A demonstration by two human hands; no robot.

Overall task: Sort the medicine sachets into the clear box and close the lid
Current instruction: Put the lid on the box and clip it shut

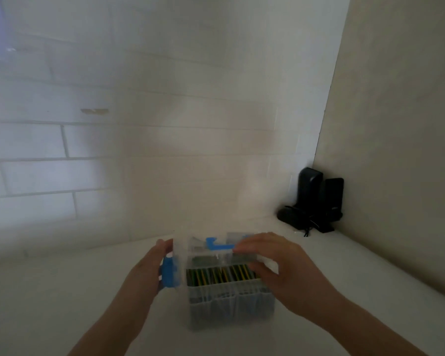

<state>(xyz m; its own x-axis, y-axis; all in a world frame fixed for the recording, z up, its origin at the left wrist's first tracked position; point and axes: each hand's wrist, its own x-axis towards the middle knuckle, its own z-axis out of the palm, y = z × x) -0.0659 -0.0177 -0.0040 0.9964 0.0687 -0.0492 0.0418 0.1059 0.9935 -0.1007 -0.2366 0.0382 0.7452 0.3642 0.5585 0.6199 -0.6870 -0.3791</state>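
A clear plastic box [231, 308] stands on the white counter, low in the middle of the view. Several green and yellow medicine sachets [221, 274] stand upright in a row inside it. The clear lid [211, 249], with a blue handle [217, 245] on top, is tilted above the box's far side, partly raised. My left hand [149, 268] lies against the lid's left end, by a blue side latch [168, 272]. My right hand [280, 265] grips the lid's right end, fingers on the top and thumb below. The whole picture is hazy.
A black device with cables [314, 201] stands in the back right corner of the counter. A white tiled wall [139, 150] rises behind the box and a beige wall [396, 150] closes the right side. The white counter [62, 291] spreads to the left and right of the box.
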